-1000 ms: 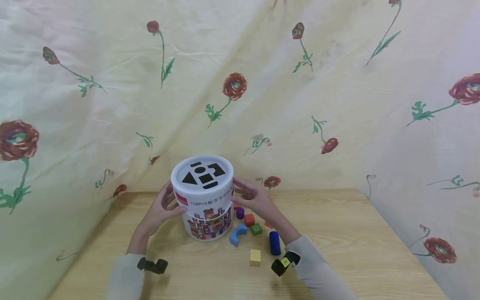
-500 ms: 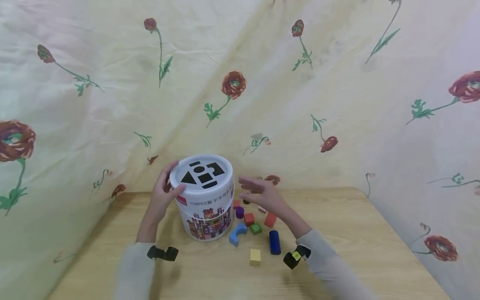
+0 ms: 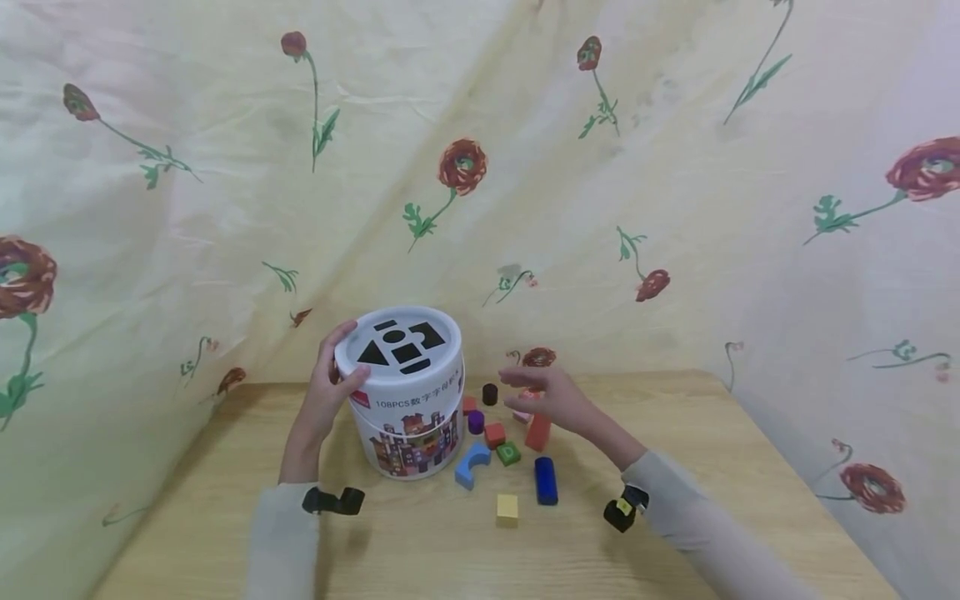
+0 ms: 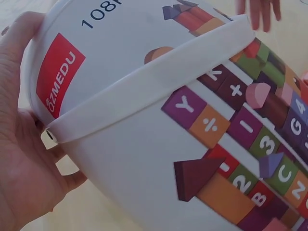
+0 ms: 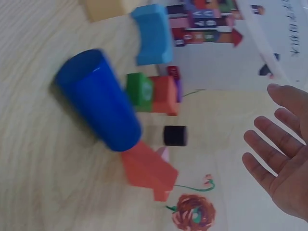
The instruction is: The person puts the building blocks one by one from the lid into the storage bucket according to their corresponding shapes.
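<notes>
A white toy-block bucket [image 3: 401, 404] stands upright on the table, its lid [image 3: 352, 335] cut with several shaped holes. My left hand [image 3: 322, 387] grips its upper left side, thumb over the lid's rim. In the left wrist view, that hand [image 4: 29, 159] lies beside the white carrying handle [image 4: 159, 79]. To the bucket's right, my right hand [image 3: 558, 402] hovers apart from it over the loose blocks, holding nothing. The right wrist view shows this hand [image 5: 286, 154] with its fingers spread and relaxed. Below it lie an orange-red block [image 3: 537, 435] and a dark cylinder [image 3: 490, 394].
Right of the bucket lie a light blue arch [image 3: 472, 464], a green letter cube [image 3: 508, 452], a red cube [image 3: 494, 434], a purple cylinder [image 3: 476, 422], a blue cylinder [image 3: 546, 481] and a yellow block [image 3: 507, 511]. A flowered cloth [image 3: 360, 208] hangs behind the wooden table [image 3: 675, 517].
My right hand has let go of the bucket and moved right, over the blocks. My left hand has shifted up the bucket's side, its thumb now on the lid.
</notes>
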A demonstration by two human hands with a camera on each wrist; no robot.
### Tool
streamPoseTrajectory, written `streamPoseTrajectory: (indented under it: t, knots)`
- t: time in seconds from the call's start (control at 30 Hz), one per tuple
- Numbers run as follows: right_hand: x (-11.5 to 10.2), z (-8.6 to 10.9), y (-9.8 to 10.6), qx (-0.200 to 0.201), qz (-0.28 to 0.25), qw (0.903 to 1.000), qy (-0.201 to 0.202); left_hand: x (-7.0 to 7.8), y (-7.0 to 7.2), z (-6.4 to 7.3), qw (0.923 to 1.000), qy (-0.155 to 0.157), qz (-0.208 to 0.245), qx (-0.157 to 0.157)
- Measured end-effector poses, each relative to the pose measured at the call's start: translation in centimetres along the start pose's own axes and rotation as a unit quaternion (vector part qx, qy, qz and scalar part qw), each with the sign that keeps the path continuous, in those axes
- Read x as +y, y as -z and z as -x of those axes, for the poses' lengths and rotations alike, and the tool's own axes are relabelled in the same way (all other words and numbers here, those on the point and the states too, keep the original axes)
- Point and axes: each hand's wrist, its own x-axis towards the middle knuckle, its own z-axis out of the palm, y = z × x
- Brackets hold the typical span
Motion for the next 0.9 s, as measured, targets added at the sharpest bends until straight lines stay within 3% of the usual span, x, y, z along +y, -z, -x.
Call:
streamPoseTrajectory:
  t: [0.37,0.9]
  knots:
    - [1.4,0.2,-2.1,-0.049,0.079,0.9949,0.04,-0.1,0.0,0.0,0.9999,-0.012,-0.001,-0.004]
    - [2.8,-0.7,-4.0,-0.077,0.154,0.9835,0.058,0.0,0.1,0.0,0.9999,-0.009,-0.012,0.007]
